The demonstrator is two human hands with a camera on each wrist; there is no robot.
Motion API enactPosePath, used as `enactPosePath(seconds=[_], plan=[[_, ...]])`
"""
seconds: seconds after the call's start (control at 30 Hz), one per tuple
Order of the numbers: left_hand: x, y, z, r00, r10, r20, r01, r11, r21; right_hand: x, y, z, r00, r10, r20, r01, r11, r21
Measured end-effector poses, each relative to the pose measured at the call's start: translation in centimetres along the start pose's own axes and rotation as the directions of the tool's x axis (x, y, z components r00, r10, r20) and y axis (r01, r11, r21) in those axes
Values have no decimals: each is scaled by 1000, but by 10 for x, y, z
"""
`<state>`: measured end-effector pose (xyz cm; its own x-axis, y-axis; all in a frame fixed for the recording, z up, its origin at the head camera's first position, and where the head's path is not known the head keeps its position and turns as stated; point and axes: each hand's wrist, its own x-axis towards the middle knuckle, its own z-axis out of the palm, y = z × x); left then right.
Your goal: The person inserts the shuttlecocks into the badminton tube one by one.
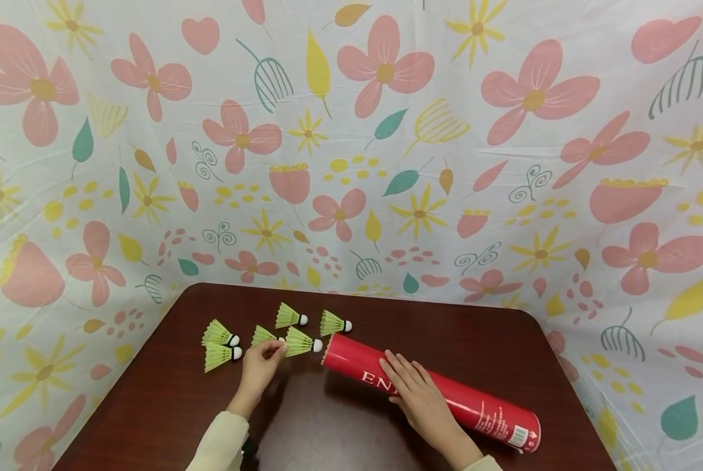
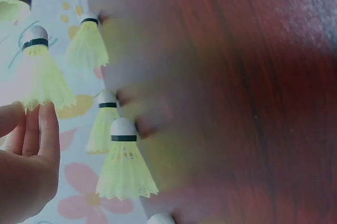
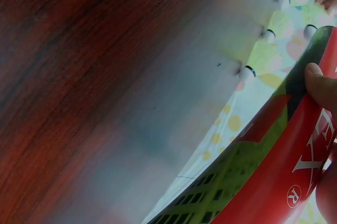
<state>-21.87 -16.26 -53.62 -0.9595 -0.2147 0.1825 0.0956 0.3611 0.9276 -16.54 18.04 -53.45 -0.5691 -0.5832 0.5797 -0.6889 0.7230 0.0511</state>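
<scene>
My left hand (image 1: 261,367) pinches a yellow-green shuttlecock (image 1: 300,343) by the rim of its skirt; its white cork points right. In the left wrist view the fingertips sit at the skirt edge of that shuttlecock (image 2: 45,74). Just right of the cork is the near end of a long red shuttlecock tube (image 1: 460,400), lying slanted across the table. My right hand (image 1: 418,396) lies over the tube and holds it, with the thumb on its side in the right wrist view. The tube's inside is hidden.
Two shuttlecocks (image 1: 220,356) lie together on the dark wooden table (image 1: 169,399) at the left. Behind the left hand lies another shuttlecock (image 1: 263,335), partly hidden. Farther back are a shuttlecock (image 1: 288,316) and, near the tube, one more shuttlecock (image 1: 332,323). A flowered cloth (image 1: 351,163) hangs behind the table.
</scene>
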Motion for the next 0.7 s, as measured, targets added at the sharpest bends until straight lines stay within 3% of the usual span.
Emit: enactPosePath(seconds=[0.1,0.33,0.47,0.7], plan=[[-1,4,-2,1000,-5,27,6,999,-54,0,1,0,1000,3,9,-3,1000,-1],[-7,15,-4,995,69,73,-56,984,-167,0,1,1,999,8,31,-7,1000,-17],[-10,18,-1,988,116,98,-99,982,-161,0,0,2,1000,6,12,-6,1000,-16],[-12,20,5,983,104,149,-83,986,-144,2,-1,3,1000,3,3,-3,1000,-10]])
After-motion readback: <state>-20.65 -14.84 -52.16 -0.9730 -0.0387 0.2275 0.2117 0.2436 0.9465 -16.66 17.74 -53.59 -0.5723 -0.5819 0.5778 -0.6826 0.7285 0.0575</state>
